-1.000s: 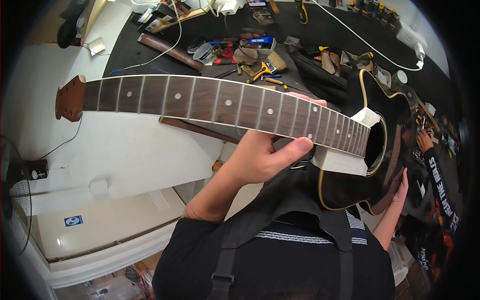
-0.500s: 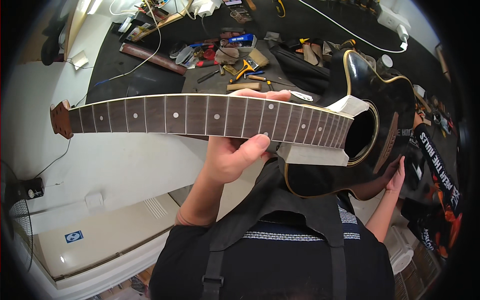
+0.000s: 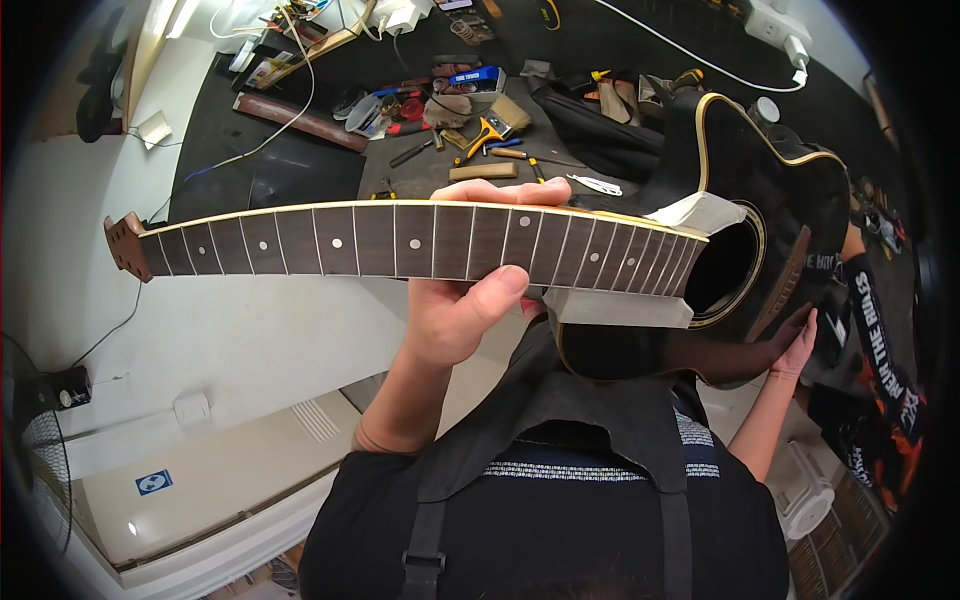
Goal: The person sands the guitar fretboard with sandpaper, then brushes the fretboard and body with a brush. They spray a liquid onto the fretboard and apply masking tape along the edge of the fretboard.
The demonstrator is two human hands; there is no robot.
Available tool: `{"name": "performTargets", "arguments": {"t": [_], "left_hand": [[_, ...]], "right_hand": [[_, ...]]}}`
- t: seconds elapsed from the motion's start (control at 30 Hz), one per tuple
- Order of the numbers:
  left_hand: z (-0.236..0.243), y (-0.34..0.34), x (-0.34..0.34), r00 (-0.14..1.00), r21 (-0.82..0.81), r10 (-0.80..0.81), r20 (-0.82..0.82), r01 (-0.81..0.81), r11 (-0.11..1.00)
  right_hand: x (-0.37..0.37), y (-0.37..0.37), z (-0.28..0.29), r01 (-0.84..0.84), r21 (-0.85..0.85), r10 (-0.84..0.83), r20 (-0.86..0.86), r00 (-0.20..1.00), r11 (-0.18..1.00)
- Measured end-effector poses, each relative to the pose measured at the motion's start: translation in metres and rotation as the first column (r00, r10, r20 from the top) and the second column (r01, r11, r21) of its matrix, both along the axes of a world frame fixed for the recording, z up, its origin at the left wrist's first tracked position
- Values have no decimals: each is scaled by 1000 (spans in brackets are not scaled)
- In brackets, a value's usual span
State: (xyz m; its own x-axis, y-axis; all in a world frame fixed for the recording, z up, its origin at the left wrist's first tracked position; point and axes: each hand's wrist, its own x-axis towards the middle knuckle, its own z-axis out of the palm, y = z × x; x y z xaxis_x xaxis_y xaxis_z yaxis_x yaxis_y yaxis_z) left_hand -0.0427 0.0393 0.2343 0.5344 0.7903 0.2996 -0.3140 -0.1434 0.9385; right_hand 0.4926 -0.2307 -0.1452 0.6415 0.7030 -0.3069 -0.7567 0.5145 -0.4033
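Observation:
A black acoustic guitar with pale binding lies across my view, its soundhole face upward and no strings visible. Its dark fretboard with round inlay dots runs left to a brown headstock. My left hand is wrapped round the neck from beneath, thumb on the near edge and fingertips beyond the far one. At the lower right edge of the body, my right hand grips the rim; part of its fingers is hidden. Whitish tape strips flank the fretboard end. A brown bridge sits right of the soundhole.
Behind the guitar, a dark workbench holds a yellow-handled brush, a wooden block, a blue box and several hand tools. A white power strip with a cable is at the back right. Another person's printed sleeve shows at right.
The guitar has tilted slightly, the neck dropping a little in view and shifting left, while the body's right side moved a bit right. Both hands keep their hold.

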Motion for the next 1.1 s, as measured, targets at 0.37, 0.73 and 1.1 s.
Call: {"name": "performTargets", "arguments": {"t": [0.37,0.73,1.1], "left_hand": [[3,-8,6,980,-135,177,92,-164,977],[4,-9,11,914,-386,405,31,-363,848],[0,17,-15,907,-363,417,-56,-408,838]], "right_hand": [[-18,6,33,-164,78,163,20,987,983],[-20,14,55,-333,212,326,68,943,919],[-38,49,126,-410,155,386,160,908,899]]}}
